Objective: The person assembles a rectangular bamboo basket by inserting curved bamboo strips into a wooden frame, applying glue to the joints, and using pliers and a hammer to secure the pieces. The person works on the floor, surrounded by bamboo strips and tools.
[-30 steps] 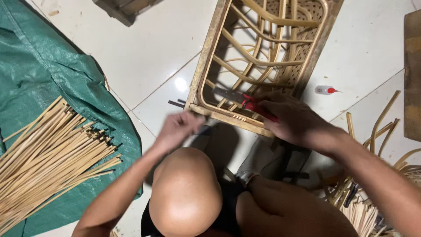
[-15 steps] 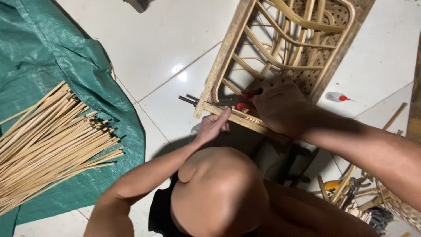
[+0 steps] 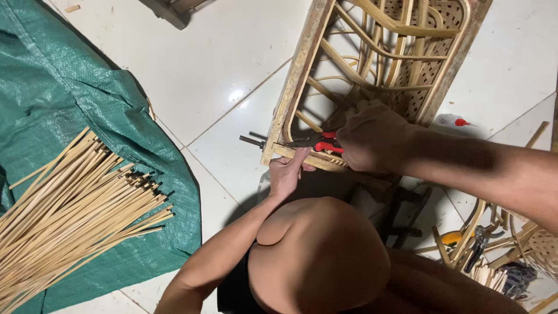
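A rattan chair frame (image 3: pixel 302 70) lies on the white tiled floor in front of my knees. My right hand (image 3: pixel 375 136) is closed around red-handled pliers (image 3: pixel 322 142), whose jaws point at the frame's near corner. My left hand (image 3: pixel 288 171) presses its fingers against the lower rail of the frame just below the pliers. A dark metal pin (image 3: pixel 253 141) sticks out of the frame's corner to the left.
A green tarp (image 3: pixel 70 99) at the left carries a bundle of thin rattan sticks (image 3: pixel 70 209). A small white bottle with a red cap (image 3: pixel 450 121) lies right of the frame. Hand tools and rattan scraps (image 3: pixel 476 244) sit at the lower right.
My left hand has moved up to the frame's lower rail. My right hand with the pliers has stayed at the corner while the view shifted closer.
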